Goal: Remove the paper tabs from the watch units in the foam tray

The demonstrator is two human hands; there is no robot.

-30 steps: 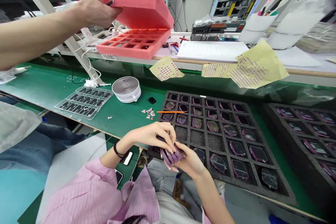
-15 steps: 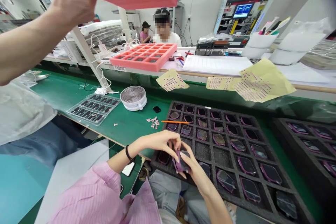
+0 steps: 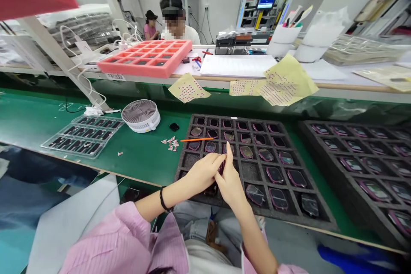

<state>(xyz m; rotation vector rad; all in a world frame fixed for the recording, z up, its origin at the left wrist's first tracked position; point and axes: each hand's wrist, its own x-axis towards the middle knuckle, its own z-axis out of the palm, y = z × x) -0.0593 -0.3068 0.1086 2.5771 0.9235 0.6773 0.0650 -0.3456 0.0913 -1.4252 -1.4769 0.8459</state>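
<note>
My left hand [image 3: 202, 174] and my right hand [image 3: 229, 182] meet above a black foam tray [image 3: 189, 160], pinching a small purple-edged piece [image 3: 221, 168] between their fingers. My fingers hide most of that piece. My right index finger points upward. Many rounded, glossy pieces with purple rims [image 3: 274, 175] sit in the tray's square cells, and some cells near my hands look dark. A black bracelet [image 3: 163, 200] circles my left wrist, below a pink striped sleeve [image 3: 125, 239].
A second black foam tray [image 3: 349, 171] with purple-rimmed pieces lies to the right. On the green bench are an orange stick [image 3: 195, 139], paper scraps [image 3: 171, 144], a white fan [image 3: 140, 115] and a clear tray [image 3: 81, 137]. A pink foam tray [image 3: 144, 58] sits beyond.
The other person's arm has left the view, and a blurred red-pink foam slab remains at the top left. My hands have moved up the tray, and the held piece is now mostly hidden.
</note>
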